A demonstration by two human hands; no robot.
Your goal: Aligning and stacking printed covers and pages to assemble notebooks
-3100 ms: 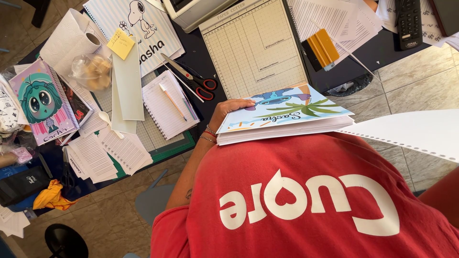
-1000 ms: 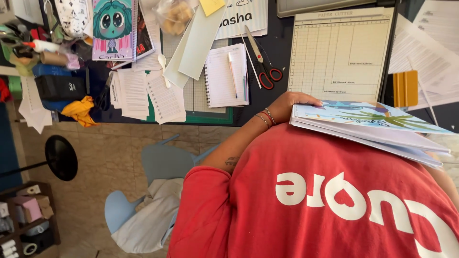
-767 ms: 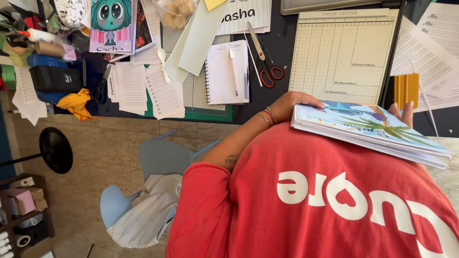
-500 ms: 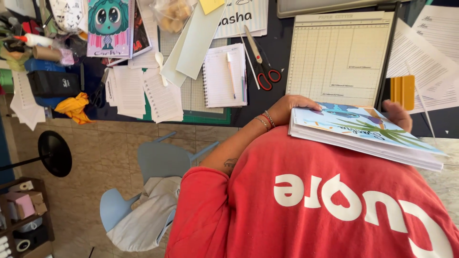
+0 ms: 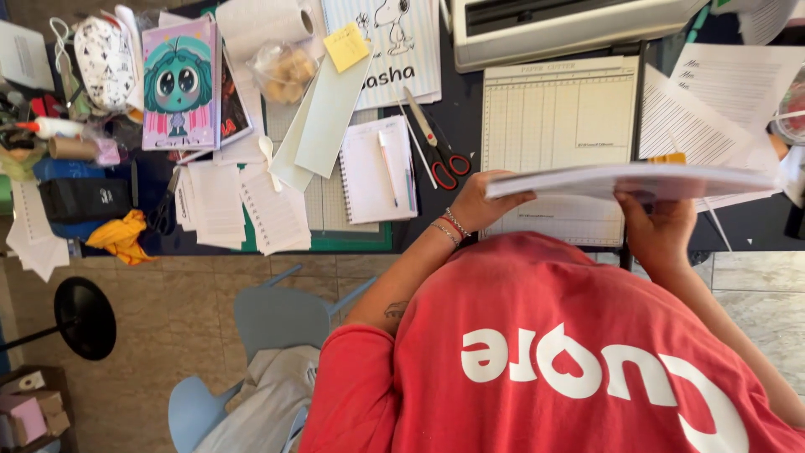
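Note:
A thick stack of pages with a colourful cover (image 5: 629, 179) is held level between both hands and shows edge-on, above the pale paper cutter board (image 5: 558, 117). My left hand (image 5: 476, 204), with bracelets on the wrist, grips the stack's left end. My right hand (image 5: 661, 228) holds it from below near the middle. The red shirt (image 5: 545, 352) fills the lower part of the head view.
On the dark desk lie red-handled scissors (image 5: 436, 151), a spiral notebook with a pen (image 5: 377, 172), a green cutting mat (image 5: 335, 239), loose printed sheets (image 5: 704, 101), a cartoon-cover book (image 5: 178, 84) and a paper roll (image 5: 264, 21). A blue chair (image 5: 277, 315) stands below the desk edge.
The stack has been raised and levelled, so its cover no longer shows and only the edge is seen. My right hand has come into view beneath it.

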